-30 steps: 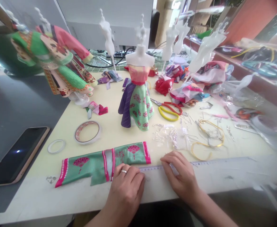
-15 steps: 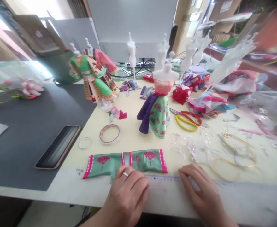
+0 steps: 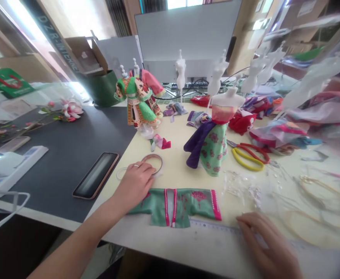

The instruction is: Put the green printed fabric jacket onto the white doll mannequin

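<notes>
My left hand (image 3: 136, 180) reaches over the table to a roll of tape (image 3: 160, 161). Its curled fingers close on the roll's near left rim. Just left of them lies a thin clear ring (image 3: 120, 173), partly covered by the hand. Below my left forearm, a small green doll jacket (image 3: 183, 207) with pink trim lies flat, its left sleeve partly hidden. My right hand (image 3: 267, 242) rests right of the jacket by a clear ruler (image 3: 209, 225), thumb and fingers drawn together. Whether anything is between those fingertips I cannot make out.
A doll torso (image 3: 218, 135) in a green and purple skirt stands behind the jacket. Scissors (image 3: 249, 155) with red and yellow handles lie beside it. A phone (image 3: 96, 174) is at left, small plastic bags (image 3: 244, 188) at right. White doll forms (image 3: 181, 71) stand behind.
My left hand has left the jacket and moved forward and left to the tape roll. The jacket's lower front is now uncovered. My right hand stays by the ruler. The view has swung left.
</notes>
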Tool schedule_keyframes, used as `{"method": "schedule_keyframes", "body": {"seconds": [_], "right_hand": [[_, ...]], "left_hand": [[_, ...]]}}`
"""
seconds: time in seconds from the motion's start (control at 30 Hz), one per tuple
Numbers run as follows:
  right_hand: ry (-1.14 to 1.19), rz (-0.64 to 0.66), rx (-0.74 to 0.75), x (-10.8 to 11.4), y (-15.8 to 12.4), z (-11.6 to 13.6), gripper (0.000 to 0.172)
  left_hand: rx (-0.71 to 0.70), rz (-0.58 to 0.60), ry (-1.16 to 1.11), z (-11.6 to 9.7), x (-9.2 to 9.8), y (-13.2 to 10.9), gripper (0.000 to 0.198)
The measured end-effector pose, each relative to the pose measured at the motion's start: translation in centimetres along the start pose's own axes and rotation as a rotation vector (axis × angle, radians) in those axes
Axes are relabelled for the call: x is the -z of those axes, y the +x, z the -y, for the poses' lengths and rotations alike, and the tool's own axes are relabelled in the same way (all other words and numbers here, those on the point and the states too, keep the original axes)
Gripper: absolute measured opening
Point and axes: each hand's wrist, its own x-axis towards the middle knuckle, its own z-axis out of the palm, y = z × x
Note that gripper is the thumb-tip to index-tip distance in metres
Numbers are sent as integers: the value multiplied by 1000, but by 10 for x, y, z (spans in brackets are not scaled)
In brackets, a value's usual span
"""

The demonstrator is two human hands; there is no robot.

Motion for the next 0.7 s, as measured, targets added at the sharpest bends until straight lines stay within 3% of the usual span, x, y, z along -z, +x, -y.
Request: {"method": "schedule_keyframes", "body": {"seconds": [0.13, 0.27, 0.37, 0.43, 0.5, 0.6, 0.7], "right_hand": [[0, 0, -60, 1, 1, 4, 6], [46, 11, -103, 2, 2, 7, 10], [46, 2, -110, 3, 1, 8, 10], [46, 0, -109, 3, 0, 8, 10], [45, 3, -110, 4, 0, 8, 9], [40, -3, -102, 4, 0, 8, 8], [38, -15, -92, 2, 0, 7, 8]], "left_hand": [[-1, 83, 61, 2, -7, 9, 12], [-17, 92, 20, 8, -6, 14, 16], [-11, 50, -12, 7, 2, 16, 20], [43, -42, -80, 3, 12, 16, 19], [147, -115, -246, -5, 25, 15, 16], [279, -21, -678, -23, 41, 9, 17], [268, 52, -1071, -43, 48, -1, 18]]}}
